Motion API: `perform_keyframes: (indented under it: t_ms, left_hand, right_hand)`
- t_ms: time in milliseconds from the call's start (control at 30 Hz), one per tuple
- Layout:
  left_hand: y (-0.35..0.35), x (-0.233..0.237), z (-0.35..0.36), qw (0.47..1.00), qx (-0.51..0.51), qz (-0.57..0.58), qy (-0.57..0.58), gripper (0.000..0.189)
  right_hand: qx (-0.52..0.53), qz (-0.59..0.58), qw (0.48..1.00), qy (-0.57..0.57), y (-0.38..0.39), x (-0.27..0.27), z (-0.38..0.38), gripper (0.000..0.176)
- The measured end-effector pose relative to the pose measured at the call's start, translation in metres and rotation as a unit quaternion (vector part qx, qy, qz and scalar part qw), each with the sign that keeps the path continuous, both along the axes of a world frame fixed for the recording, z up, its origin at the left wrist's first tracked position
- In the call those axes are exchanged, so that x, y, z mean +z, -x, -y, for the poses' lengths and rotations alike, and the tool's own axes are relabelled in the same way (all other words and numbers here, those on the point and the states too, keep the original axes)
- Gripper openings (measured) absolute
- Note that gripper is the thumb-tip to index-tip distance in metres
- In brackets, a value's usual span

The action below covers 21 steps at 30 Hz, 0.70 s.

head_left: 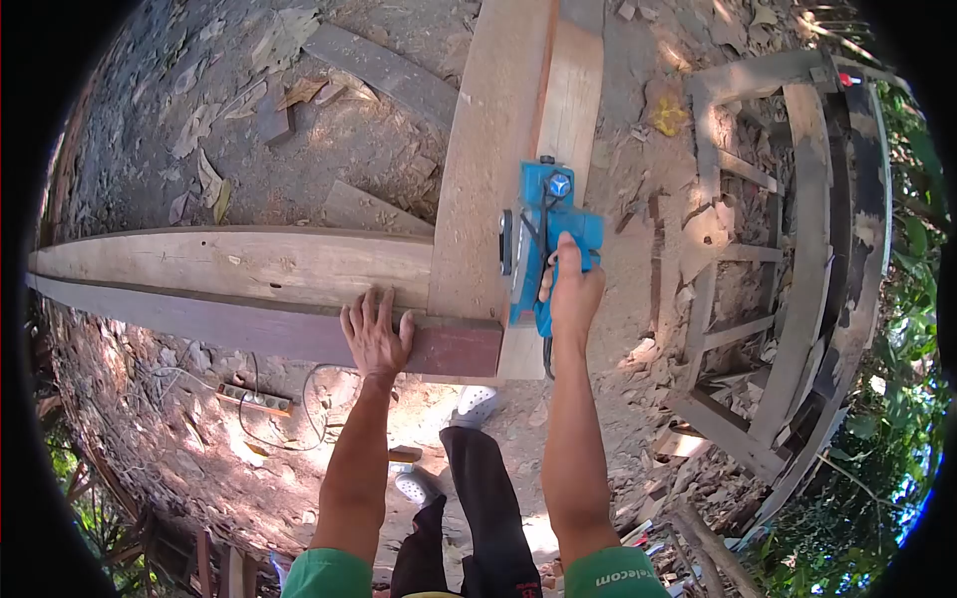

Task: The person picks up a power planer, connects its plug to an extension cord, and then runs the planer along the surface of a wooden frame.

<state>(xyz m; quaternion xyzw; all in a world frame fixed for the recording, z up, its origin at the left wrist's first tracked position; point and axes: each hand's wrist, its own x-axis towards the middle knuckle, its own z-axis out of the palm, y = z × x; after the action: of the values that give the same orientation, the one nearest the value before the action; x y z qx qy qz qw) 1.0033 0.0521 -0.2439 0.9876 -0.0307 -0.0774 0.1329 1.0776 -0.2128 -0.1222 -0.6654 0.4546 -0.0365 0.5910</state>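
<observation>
Clearly the work in hand is planing. The right hand [573, 289] has its grip closed round the handle of a blue electric planer [543, 244], which sits flat on a narrow pale board [573, 90] running away from the person. That board lies against a wide plank [493, 149], and both cross a dark red beam [249, 329] close to its right end. The left hand [377, 334] holds nothing: its grip is wide, palm down and fingers spread on the top edge of the dark red beam, just left of the wide plank. A pale beam [239, 264] lies alongside the dark one on its far side.

Judging by position, the planer stands near the board's near end, so most of the board's length lies beyond it. Whether that stretch is already smoothed cannot be told. Shavings and offcuts cover the ground [329, 140], which suggests a good deal of wood is already cut. A power strip [256, 400] lies below the beams, and a wooden frame [797, 249] stands off to the right.
</observation>
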Motion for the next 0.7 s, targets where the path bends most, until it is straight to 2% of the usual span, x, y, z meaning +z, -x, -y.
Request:
perform_keyframes:
  t_ms: [267,567,700]
  left_hand:
    - [0.0,-0.002,0.0,1.0,0.003,-0.011,-0.002,0.052]
    - [-0.002,0.0,0.0,1.0,0.001,-0.027,-0.009,0.053]
    - [-0.004,0.003,0.0,0.999,0.0,-0.04,-0.015,0.053]
  right_hand:
    - [-0.015,0.039,0.999,0.01,-0.091,-0.002,0.024,0.041]
    - [-0.002,0.003,0.999,0.031,-0.174,-0.001,0.051,0.047]
    - [-0.003,0.009,1.0,0.023,-0.21,-0.003,0.063,0.044]
